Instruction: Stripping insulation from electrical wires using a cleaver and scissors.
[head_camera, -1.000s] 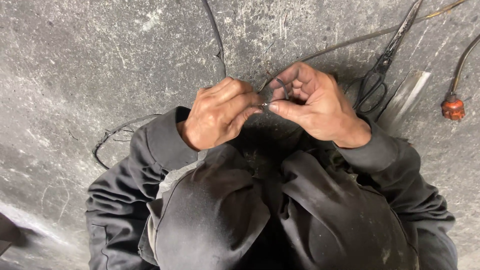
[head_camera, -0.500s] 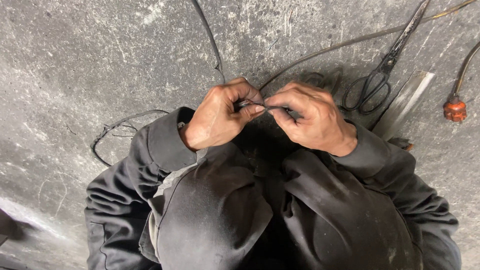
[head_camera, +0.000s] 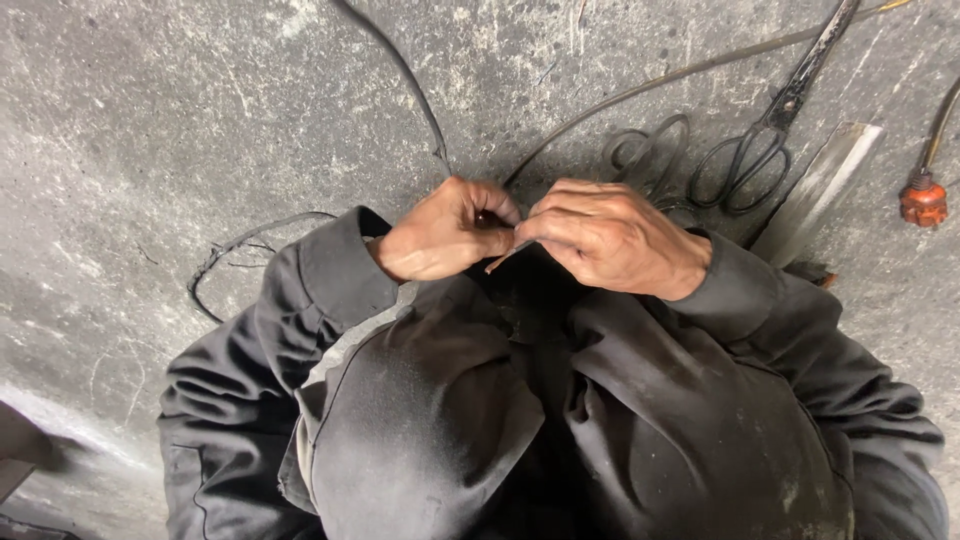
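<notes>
My left hand (head_camera: 440, 232) and my right hand (head_camera: 610, 238) meet just above my knees, fingertips pressed together. Both pinch a thin dark cable (head_camera: 405, 75) that runs from my fingers up across the grey concrete floor. A second thin cable (head_camera: 640, 88) leaves my hands toward the upper right. The cable's end is hidden inside my fingers. Black sleeves and trousers fill the lower half of the view.
Large black scissors (head_camera: 770, 130) lie on the floor right of my hands, beside a flat pale metal strip (head_camera: 820, 190). An orange plug (head_camera: 922, 198) on a cord sits at the far right. A loose loop of dark wire (head_camera: 235, 255) lies left of my left sleeve.
My right hand has turned palm-down and closed over the cable; earlier its fingers were spread and raised. Both hands have drawn tighter together.
</notes>
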